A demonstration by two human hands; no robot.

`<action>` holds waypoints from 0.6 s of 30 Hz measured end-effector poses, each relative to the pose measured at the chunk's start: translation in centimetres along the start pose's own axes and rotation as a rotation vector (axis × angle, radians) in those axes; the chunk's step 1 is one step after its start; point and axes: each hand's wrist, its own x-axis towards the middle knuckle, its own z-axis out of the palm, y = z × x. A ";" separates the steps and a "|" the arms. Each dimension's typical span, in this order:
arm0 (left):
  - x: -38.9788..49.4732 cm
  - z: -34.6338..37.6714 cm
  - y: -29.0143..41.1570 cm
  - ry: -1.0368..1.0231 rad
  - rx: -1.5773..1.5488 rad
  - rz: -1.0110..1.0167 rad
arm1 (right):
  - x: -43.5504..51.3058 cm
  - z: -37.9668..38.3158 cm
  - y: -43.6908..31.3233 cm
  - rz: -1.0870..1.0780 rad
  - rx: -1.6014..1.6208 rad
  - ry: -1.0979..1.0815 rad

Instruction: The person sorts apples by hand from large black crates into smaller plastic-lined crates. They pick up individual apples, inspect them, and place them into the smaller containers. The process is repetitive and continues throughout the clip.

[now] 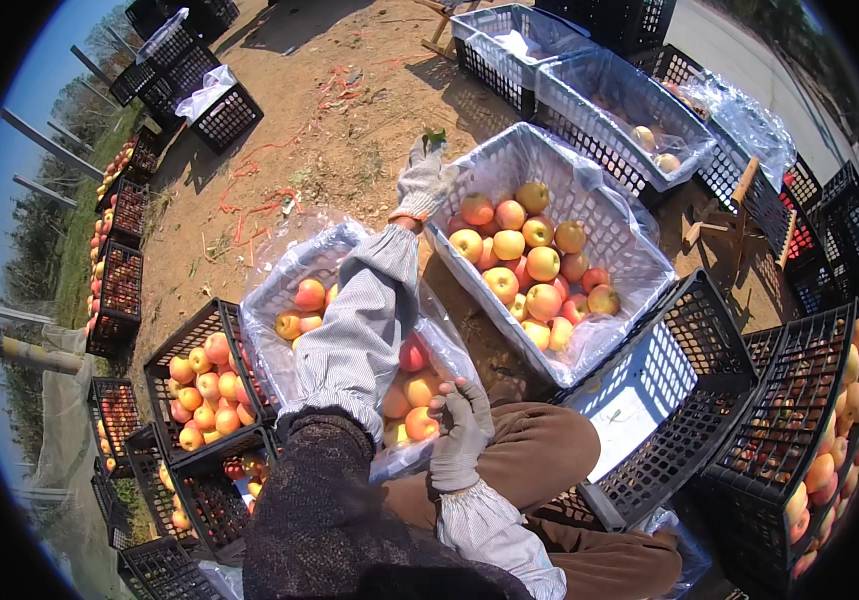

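My left hand (423, 180), in a pale knitted glove, reaches out past the far left corner of a lined grey crate (587, 180) of red-yellow apples (538, 259). A green leaf (435, 136) shows at its fingertips. My left sleeve crosses over a nearer lined crate (264, 315), hiding part of the apples in it. Beside my knee, my gloved right hand (465, 427) has loosely curled fingers with nothing visible in them. Its fingertips are close to an orange-red apple (421, 424) in the nearer crate; whether they touch cannot be told.
Black crates of apples (208, 386) stand at the left, and more (782, 420) are stacked at the right. A black crate (654, 405) with a white liner sits by my knee. Lined crates (617, 112) and a wooden folding stool (737, 217) are at the far right.
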 end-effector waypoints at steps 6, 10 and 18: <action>-2.0 -6.9 -7.2 0.057 -0.100 -0.264 | 1.7 0.1 0.8 -0.052 0.026 0.047; -11.1 -8.9 -13.7 0.192 -0.194 -0.157 | 1.3 0.1 0.6 -0.060 -0.014 0.066; -32.4 -15.1 -19.7 0.231 -0.573 -0.607 | 2.0 -2.8 -0.1 -0.162 0.025 0.055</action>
